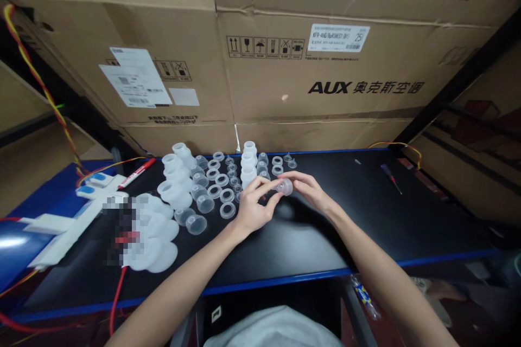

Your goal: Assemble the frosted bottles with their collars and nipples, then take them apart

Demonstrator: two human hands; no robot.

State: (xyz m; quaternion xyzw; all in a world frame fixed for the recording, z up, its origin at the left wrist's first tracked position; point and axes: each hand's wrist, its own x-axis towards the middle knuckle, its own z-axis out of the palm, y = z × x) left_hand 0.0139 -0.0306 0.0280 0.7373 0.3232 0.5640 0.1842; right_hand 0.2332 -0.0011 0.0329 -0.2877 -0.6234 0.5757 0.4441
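Note:
Both of my hands meet over the black tabletop, just right of a cluster of translucent silicone pieces. My left hand pinches one side of a small clear silicone cup with thumb and fingertips. My right hand grips the cup's other side, fingers curled round it. The cup is lifted a little above the table. Rows of small clear rings and cups lie to the left of my hands, with taller white stacked silicone pieces behind them.
Large cardboard boxes form a wall right behind the table. A red marker, a white power strip and red and yellow wires lie at the left. A small screwdriver rests at the right. A blurred patch covers part of the left pile.

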